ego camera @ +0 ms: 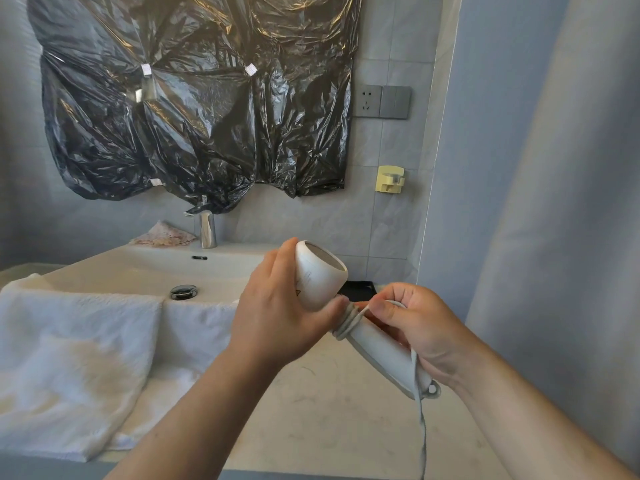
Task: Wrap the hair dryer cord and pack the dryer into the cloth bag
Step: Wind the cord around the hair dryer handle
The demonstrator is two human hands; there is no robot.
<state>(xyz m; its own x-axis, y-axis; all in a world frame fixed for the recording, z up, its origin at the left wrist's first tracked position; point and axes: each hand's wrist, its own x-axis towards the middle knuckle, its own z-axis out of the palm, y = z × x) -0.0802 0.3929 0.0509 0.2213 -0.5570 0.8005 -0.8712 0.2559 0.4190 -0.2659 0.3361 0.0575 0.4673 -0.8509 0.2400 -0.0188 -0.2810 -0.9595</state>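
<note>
While gripped at the barrel by the left hand, dryer held in mid-air over the counter, just right of the sink, open mouth tilted up and away. Handle slanting down to the right, toward the body, hanging loop at its low end. Left fingers curled shut round the barrel, thumb pressed at the joint where barrel meets handle.

Several turns of cord already stacked at the top of the handle, touching the left thumb. Right hand closed over the upper handle from the far side, thumb and forefinger pinching the cord just beside those turns. Rest of the cord running down along the handle, past the loop, and hanging off the bottom edge of view; plug not visible, so remaining length cannot be told.

Key relation: handle's long axis running from upper left to lower right, coils at the upper end, bare handle below. Next turns probably to be laid downward along that axis, circling across it, with the right hand nearer and leading, the left merely steadying.

No cloth bag recognisable; only a towel draped left of the sink. Wrapping judged partway, packing not yet begun.
</note>
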